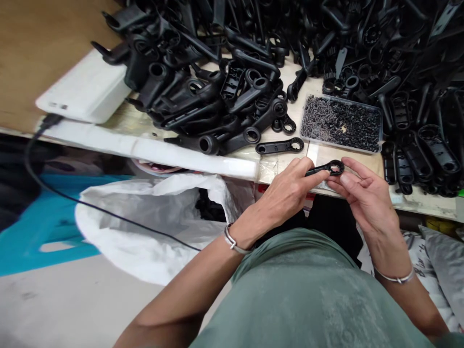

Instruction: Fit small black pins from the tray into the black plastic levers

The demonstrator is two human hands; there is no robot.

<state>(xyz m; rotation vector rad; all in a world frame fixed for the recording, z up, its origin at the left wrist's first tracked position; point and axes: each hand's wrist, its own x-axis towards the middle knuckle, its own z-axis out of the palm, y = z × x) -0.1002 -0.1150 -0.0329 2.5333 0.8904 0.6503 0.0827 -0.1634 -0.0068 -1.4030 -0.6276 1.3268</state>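
Between my two hands is a black plastic lever with a ring-shaped end point(336, 167), held just over the table's front edge. My left hand point(290, 188) is closed round its narrow arm, which the fingers partly hide. At the ring end, my right hand point(366, 188) pinches the rim between thumb and fingers. Beyond the hands stands a clear plastic box point(379, 140) with many tiny black and grey pieces in it. A similar black lever point(279, 146) lies flat on the table, left of the box.
Black plastic levers point(203, 106) are heaped at the back and left, with more point(424, 150) on the right. A white box point(87, 87) with a black cable point(105, 212) sits at the left. Below the table edge hangs an open white sack point(119, 212), near a blue plastic object point(47, 241).
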